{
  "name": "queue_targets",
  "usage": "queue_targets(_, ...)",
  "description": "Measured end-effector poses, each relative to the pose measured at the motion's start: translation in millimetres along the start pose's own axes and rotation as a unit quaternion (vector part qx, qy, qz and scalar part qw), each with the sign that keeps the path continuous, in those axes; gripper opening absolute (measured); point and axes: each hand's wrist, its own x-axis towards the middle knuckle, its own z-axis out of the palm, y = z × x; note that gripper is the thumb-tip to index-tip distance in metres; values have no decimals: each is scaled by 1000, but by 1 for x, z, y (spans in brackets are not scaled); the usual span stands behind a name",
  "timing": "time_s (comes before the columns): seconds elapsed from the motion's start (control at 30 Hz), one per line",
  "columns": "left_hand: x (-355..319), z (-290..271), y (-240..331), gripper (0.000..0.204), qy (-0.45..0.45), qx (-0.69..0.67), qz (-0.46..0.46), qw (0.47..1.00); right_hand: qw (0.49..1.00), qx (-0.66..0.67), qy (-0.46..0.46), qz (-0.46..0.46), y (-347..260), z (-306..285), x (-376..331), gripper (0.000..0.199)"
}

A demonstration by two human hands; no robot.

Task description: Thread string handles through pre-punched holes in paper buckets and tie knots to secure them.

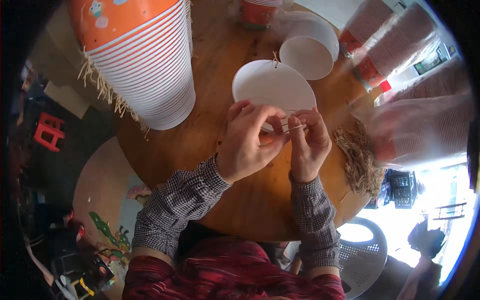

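Observation:
My left hand [247,137] and my right hand [309,145] meet over the near rim of a paper bucket [270,82]. Both are closed in a pinch on a thin piece of twine [294,128], which runs between the fingertips. The bucket's white inside faces up toward me. At its far rim a short bit of twine [275,61] pokes up by a small hole. My fingers cover part of the near rim, so I cannot tell whether the held twine passes through it. A bundle of loose tan twine [361,157] lies right of my right hand.
A tall stack of orange and white buckets [145,70] stands at the left, twine ends hanging from its side. Behind the worked bucket lies another white bucket [307,55]. Plastic-wrapped bucket stacks [420,130] line the right side of the round wooden table [210,125].

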Motion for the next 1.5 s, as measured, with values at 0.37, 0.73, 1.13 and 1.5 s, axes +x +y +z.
queue_targets(0.37, -2, -5, -8, 7, -13, -20, -6, 1000, 973, 187, -16, 135, -16, -8, 4, 16)
queue_targets(0.73, -1, -4, -7, 8, -17, -39, -17, 999, 975, 181, -125, -29, 9, -33, 6, 30)
queue_targets(1.13, 1, -5, -7, 6, -33, -34, -1, 999, 997, 38, -71, -21, 9, -21, 0, 3)
queue_targets(1.5, 2, -6, -9, 6, -11, -41, 4, 999, 995, 55, 51, -64, 12, -15, -4, 9)
